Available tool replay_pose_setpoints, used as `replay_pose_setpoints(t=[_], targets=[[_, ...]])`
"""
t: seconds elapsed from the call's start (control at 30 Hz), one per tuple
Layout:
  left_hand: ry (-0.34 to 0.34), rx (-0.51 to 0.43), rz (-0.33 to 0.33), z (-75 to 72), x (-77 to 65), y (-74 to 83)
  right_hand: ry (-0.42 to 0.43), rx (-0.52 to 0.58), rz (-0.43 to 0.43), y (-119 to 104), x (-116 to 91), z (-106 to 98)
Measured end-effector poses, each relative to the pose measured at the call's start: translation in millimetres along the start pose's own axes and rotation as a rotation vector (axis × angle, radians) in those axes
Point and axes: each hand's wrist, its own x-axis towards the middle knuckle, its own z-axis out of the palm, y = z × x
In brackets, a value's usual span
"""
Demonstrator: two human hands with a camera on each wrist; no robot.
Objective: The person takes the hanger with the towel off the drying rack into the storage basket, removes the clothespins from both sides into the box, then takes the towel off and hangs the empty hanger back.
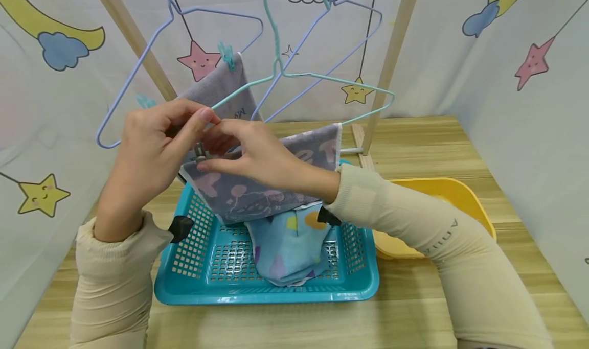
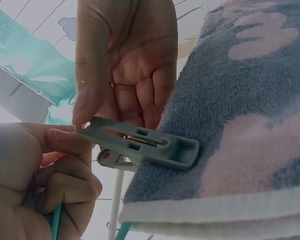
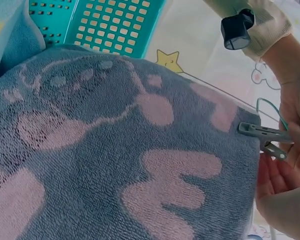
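A grey towel with pink patterns (image 1: 262, 193) hangs from the mint-green hanger (image 1: 317, 76) in front of me. My left hand (image 1: 154, 147) grips the hanger near its left end, thumb against the fingers. A grey clothespin (image 2: 155, 145) bites the towel's corner in the left wrist view. My right hand (image 1: 264, 152) pinches the clothespin's tail ends between thumb and fingers, close below the left hand. The same clothespin (image 3: 262, 132) shows at the towel's edge in the right wrist view. The hanger's left end is hidden behind the hands and towel.
Beneath the towel stands a turquoise basket (image 1: 267, 297) with a folded blue cloth (image 1: 290, 247) in it. A yellow basin (image 1: 460, 190) is at the right. Behind, purple hangers (image 1: 138, 78) hang on a wooden frame (image 1: 391, 57), with another grey towel (image 1: 225, 83) pinned by turquoise clothespins (image 1: 226, 55).
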Motion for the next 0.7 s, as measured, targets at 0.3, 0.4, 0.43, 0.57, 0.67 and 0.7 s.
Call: replay_pose_setpoints(t=[0.3, 0.4, 0.43, 0.57, 0.67, 0.7], targets=[[0.001, 0.015, 0.013, 0.6, 0.0, -1.0, 0.06, 0.117, -0.018, 0, -3, 3], [-0.003, 0.028, 0.017, 1.2, -0.3, -1.8, 0.115, 0.148, -0.024, -3, -7, 3], [-0.005, 0.032, 0.017, 1.2, -0.5, -2.0, 0.134, 0.163, -0.025, -5, -8, 2], [-0.008, 0.041, 0.017, 1.0, -1.1, -3.4, 0.178, 0.221, -0.044, -11, -15, -1], [-0.005, 0.032, 0.017, 1.1, -1.6, -4.4, 0.177, 0.237, -0.057, -12, -21, -6], [-0.006, 0.026, 0.019, 1.0, -1.8, -4.6, 0.172, 0.24, -0.059, -12, -23, -8]])
